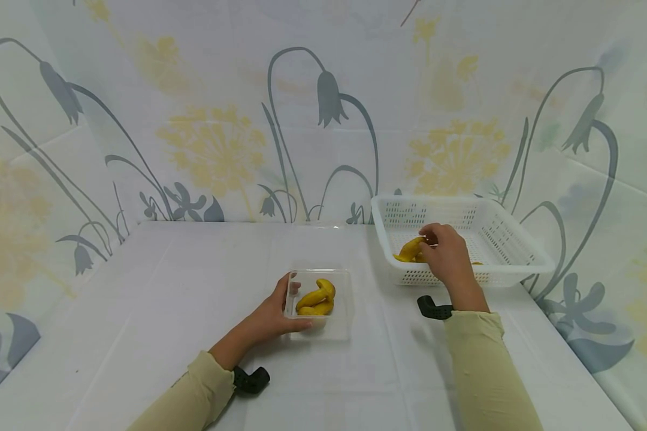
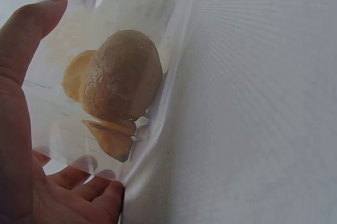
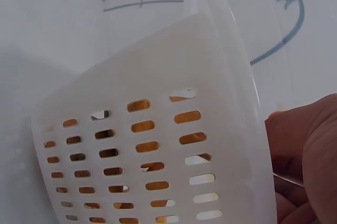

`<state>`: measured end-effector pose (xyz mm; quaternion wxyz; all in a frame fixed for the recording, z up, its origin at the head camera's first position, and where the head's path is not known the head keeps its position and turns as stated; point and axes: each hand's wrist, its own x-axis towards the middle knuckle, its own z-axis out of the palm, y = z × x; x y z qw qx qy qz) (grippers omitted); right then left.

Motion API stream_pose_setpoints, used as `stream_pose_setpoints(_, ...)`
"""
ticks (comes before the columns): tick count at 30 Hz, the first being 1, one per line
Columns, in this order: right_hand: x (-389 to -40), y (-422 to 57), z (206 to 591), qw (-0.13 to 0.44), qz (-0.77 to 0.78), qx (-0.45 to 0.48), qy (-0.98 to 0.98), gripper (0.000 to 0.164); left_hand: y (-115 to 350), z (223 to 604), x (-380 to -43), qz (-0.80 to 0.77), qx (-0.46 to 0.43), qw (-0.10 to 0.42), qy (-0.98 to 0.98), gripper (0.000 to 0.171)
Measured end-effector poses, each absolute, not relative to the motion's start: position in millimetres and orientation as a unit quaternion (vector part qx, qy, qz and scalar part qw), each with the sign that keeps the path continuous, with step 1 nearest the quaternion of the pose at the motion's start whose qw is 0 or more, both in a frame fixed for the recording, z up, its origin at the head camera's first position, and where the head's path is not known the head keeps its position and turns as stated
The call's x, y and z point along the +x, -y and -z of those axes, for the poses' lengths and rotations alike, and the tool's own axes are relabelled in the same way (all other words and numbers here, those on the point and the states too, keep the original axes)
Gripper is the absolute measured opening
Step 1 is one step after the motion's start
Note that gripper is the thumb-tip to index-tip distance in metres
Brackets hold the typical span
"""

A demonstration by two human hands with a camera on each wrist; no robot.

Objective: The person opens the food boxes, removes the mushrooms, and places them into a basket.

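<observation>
My left hand [image 1: 274, 311] grips the left side of a clear plastic box [image 1: 342, 329], thumb in front and fingers behind. Inside it lie yellow mushrooms [image 1: 316, 297]; through the box wall in the left wrist view, one mushroom [image 2: 124, 77] shows a rounded brownish cap. Over the near left part of a white perforated basket [image 1: 523, 269], my right hand [image 1: 449, 254] pinches a yellow mushroom [image 1: 411, 248] between thumb and curled fingers. In the right wrist view the basket wall [image 3: 158, 71] hides the fingertips, and yellow-brown patches show through its slots.
A white cloth [image 1: 167, 299] covers the table. Behind it hangs a flower-patterned backdrop [image 1: 323, 155], close to the basket's far side. Each wrist wears a black band [image 1: 433, 308]. More yellow shows low inside the basket, right of my right wrist.
</observation>
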<state>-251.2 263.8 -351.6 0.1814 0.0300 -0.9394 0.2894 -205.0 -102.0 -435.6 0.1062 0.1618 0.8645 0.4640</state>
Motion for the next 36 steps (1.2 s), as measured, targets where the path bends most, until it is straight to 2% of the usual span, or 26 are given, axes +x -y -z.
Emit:
stream_pose_setpoints(3, -251.1, -263.7, 352.7, 0.192, -0.28, 0.028, 0.94, 0.016, 101.8, 435.5, -204.7, -0.462, 0.161, 0.105, -0.866, 0.116)
stream_pose_setpoints(6, -250.8, -264.1, 352.5, 0.176, -0.271, 0.026, 0.946, 0.014, 101.7, 435.9, -204.8, -0.462, 0.159, 0.106, -0.866, 0.116)
stream_pose_setpoints(12, -250.5, -263.8, 350.5, 0.107, -0.256, 0.028, 0.96, 0.036, 101.7, 436.8, -205.4, -0.465, 0.159, 0.109, -0.864, 0.116)
stream_pose_setpoints(16, -249.9, -264.2, 348.9, 0.084, -0.255, 0.036, 0.963, 0.04, 102.1, 435.9, -204.9, -0.465, 0.162, 0.108, -0.864, 0.116)
stream_pose_setpoints(36, -249.1, -243.7, 343.3, 0.094, -0.244, 0.082, 0.962, 0.032, 102.3, 437.3, -206.1, -0.461, 0.161, 0.108, -0.866, 0.115)
